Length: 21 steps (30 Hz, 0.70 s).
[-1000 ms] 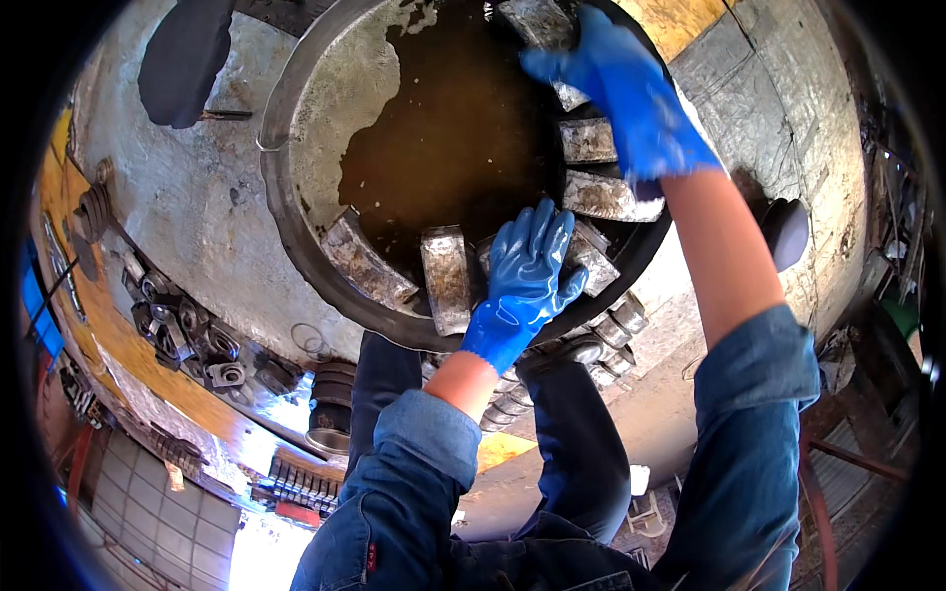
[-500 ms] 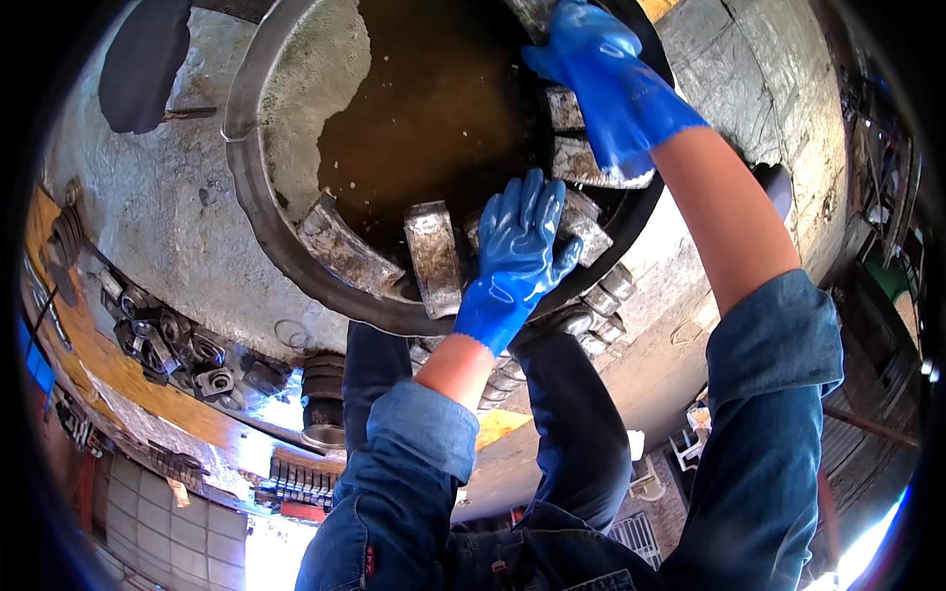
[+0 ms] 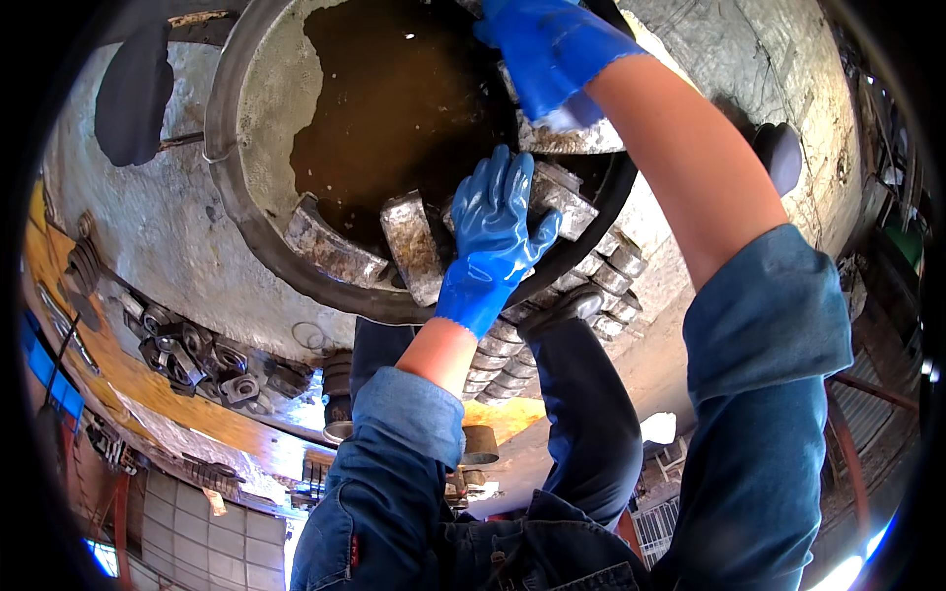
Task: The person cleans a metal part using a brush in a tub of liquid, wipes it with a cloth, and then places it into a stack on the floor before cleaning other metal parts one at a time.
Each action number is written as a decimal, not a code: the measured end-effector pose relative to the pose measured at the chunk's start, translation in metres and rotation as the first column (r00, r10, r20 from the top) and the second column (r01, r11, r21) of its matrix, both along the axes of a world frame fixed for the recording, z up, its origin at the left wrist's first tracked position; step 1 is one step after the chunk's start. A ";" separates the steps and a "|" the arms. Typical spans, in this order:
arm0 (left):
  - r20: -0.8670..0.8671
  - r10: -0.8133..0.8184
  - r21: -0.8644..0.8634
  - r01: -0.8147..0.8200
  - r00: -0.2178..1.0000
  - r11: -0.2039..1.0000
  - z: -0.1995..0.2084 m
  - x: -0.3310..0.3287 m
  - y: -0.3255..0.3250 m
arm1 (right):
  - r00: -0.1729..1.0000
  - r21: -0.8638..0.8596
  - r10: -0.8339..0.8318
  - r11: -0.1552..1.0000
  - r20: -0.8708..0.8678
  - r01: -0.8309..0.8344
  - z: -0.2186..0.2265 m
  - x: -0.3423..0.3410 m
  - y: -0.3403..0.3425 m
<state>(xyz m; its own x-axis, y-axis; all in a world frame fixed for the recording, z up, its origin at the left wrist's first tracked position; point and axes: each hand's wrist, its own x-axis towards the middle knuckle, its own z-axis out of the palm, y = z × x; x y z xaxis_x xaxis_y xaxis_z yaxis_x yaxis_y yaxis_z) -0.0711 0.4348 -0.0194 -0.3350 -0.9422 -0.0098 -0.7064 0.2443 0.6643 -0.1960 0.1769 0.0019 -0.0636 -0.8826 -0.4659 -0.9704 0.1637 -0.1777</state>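
Observation:
A round black tub (image 3: 225, 128) holds brown liquid (image 3: 394, 108) with grey-beige foam (image 3: 266, 138) along its left side. Wet curved metal blocks lie inside along the near and right rim, among them a block (image 3: 412, 246) beside my left hand and another block (image 3: 333, 244) further left. In a blue rubber glove, my left hand (image 3: 498, 222) rests open over the near-side blocks, its fingers stretched towards the liquid. My right hand (image 3: 552, 49), gloved alike, reaches over the right-side blocks near a wide block (image 3: 572, 136). Its fingers run out at the top edge, so their grip is hidden.
Stacked curved metal pieces (image 3: 507, 360) lie on the ground between my legs and along the tub. Small dark metal parts (image 3: 197, 360) are heaped at the left by a wooden board (image 3: 148, 419). A dark flat piece (image 3: 135, 98) lies at the upper left.
My right hand has moved up and left, partly out of the picture. The whole view has shifted slightly. My left hand stays spread over the blocks at the near rim.

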 end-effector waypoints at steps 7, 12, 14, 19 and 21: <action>0.020 -0.007 0.018 0.006 1.000 1.000 0.002 -0.002 0.001 | 0.999 0.015 -0.024 1.000 0.025 0.023 0.002 -0.003 0.005; 0.025 -0.010 0.056 0.009 1.000 0.998 0.002 0.000 0.002 | 0.996 0.030 -0.062 0.998 0.058 0.061 0.008 -0.002 0.010; 0.025 -0.002 0.047 0.000 1.000 0.999 0.001 -0.001 0.001 | 0.994 0.026 -0.089 0.996 0.067 0.088 0.015 0.000 0.006; 0.056 0.001 0.019 -0.002 0.998 1.000 -0.004 -0.002 0.002 | 0.787 0.229 -0.491 0.871 0.374 0.435 0.058 0.004 0.009; 0.035 -0.004 -0.031 0.005 0.999 0.999 -0.003 -0.003 0.001 | 0.876 0.054 -0.189 0.981 0.445 0.184 0.068 -0.026 0.024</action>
